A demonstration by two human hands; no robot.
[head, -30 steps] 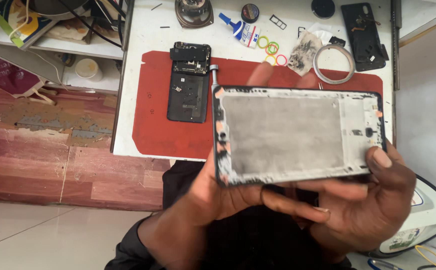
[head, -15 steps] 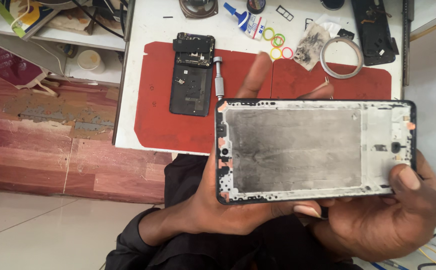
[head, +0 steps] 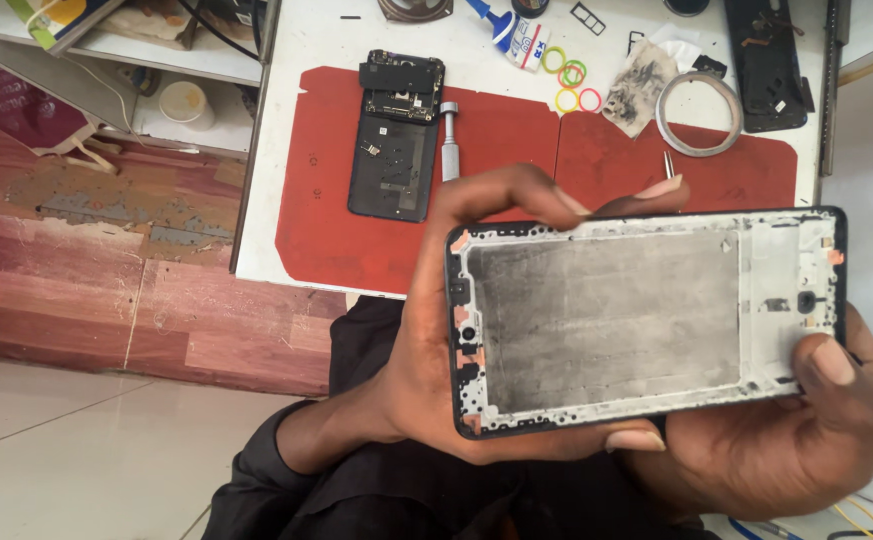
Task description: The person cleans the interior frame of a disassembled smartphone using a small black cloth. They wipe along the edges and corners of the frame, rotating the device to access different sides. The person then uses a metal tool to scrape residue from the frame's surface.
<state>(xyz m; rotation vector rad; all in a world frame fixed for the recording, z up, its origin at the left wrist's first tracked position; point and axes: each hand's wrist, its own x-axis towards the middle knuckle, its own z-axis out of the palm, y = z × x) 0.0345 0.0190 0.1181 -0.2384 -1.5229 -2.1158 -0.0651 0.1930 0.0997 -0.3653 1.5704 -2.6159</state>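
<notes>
From the head camera, both hands hold a bare phone frame [head: 647,320] flat and lengthwise in front of the body, its grey, smudged inner plate facing up. The left hand [head: 457,330] wraps the frame's left end, fingers curled over the top edge and thumb along the bottom edge, closed firmly on it. The right hand [head: 787,430] cups the right end from below, its thumb pressed on the frame's lower right corner, also closed on it.

The frame hangs above the person's lap, just in front of the white worktable [head: 302,130]. On the table lie two red mats [head: 337,220]. An opened phone body [head: 395,135] rests on the left mat with a silver screwdriver handle [head: 450,140] just beside it. Farther back sit coloured rubber rings [head: 569,82], a roll of tape [head: 699,112], a glue tube [head: 509,28] and a dark phone part [head: 765,62].
</notes>
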